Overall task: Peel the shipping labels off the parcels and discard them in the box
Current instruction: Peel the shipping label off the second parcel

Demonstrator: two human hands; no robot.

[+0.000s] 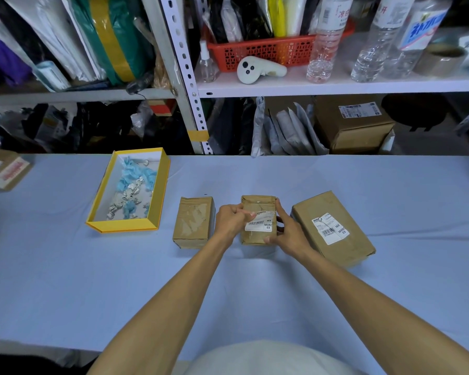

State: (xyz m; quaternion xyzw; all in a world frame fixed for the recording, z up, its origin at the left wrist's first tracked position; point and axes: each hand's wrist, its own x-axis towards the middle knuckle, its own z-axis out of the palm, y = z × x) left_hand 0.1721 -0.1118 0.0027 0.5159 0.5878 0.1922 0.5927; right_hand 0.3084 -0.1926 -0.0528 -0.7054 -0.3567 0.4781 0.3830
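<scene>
A: Table, blue cloth. Three brown parcels in a row. What's each hand at?

B: Left hand pinched shut on the upper left corner of the label on the middle parcel; that corner looks lifted, the rest lies flat. Right hand clasps the parcel's right side, thumb at the near edge, fingers along the far corner.

A: The others?

B: Left parcel, just beside: no label, scuffed patch on top. Right parcel, larger, its label whole.

A: The discard box?

B: Yellow box, open, far left, apart from the parcels. Crumpled white and blue scraps inside.
</scene>
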